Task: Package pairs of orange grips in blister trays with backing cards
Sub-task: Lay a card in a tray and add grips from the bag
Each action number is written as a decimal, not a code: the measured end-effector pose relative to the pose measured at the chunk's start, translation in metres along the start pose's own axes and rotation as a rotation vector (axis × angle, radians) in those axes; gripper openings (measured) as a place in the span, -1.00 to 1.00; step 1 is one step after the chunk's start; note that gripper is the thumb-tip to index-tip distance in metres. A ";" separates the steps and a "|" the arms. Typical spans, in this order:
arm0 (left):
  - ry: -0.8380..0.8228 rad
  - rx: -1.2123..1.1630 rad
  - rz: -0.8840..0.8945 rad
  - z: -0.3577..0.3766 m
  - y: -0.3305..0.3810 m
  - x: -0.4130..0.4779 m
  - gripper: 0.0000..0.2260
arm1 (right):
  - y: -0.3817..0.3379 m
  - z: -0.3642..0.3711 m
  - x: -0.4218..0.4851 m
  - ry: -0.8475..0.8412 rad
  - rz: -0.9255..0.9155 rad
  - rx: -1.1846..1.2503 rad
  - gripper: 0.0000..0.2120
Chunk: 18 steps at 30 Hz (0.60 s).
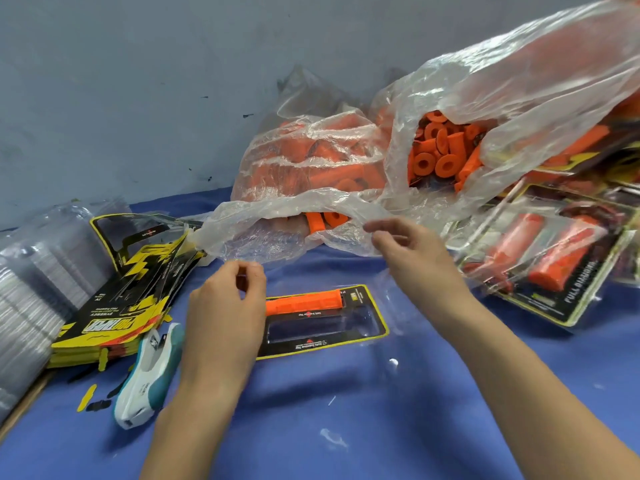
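A blister tray on a black and yellow backing card (360, 336) lies on the blue cloth in front of me. One orange grip (304, 302) lies in its far cavity; the near cavity holds nothing. My left hand (225, 306) covers the grip's left end, its curled fingers pinching something orange there. Just in front of the mouth of a clear bag, my right hand (408, 249) hovers with loosely curled fingers and holds nothing. Loose orange grips (446, 150) fill that clear plastic bag (519, 84).
A second bag of grips (311, 161) lies behind the tray. Filled packages (540, 261) are piled at the right. A stack of backing cards (131, 299) and clear blister trays (31, 289) sit at the left. A white and teal stapler (152, 375) lies by my left wrist.
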<state>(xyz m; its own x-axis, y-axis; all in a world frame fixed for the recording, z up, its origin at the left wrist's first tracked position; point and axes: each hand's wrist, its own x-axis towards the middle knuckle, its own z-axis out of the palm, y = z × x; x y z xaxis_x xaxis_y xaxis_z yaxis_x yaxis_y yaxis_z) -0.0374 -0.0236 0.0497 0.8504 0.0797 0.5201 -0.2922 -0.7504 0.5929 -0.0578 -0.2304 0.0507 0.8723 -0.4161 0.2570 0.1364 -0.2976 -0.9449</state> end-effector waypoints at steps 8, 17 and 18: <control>-0.286 -0.374 0.304 0.072 0.125 0.021 -0.80 | -0.004 -0.042 0.040 0.209 0.443 0.880 -0.85; -0.698 -0.448 0.087 0.252 0.227 0.114 -0.75 | 0.006 -0.098 0.086 0.469 0.382 1.123 -0.83; -0.677 -0.379 0.082 0.267 0.227 0.125 -0.76 | 0.007 -0.100 0.087 0.435 0.399 1.208 -0.83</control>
<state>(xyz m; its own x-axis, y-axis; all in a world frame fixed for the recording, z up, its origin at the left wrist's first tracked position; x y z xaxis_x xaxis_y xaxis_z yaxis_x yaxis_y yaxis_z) 0.1196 -0.3592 0.0846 0.8657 -0.4759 0.1554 -0.3918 -0.4510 0.8019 -0.0276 -0.3544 0.0870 0.7614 -0.6001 -0.2452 0.4323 0.7519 -0.4978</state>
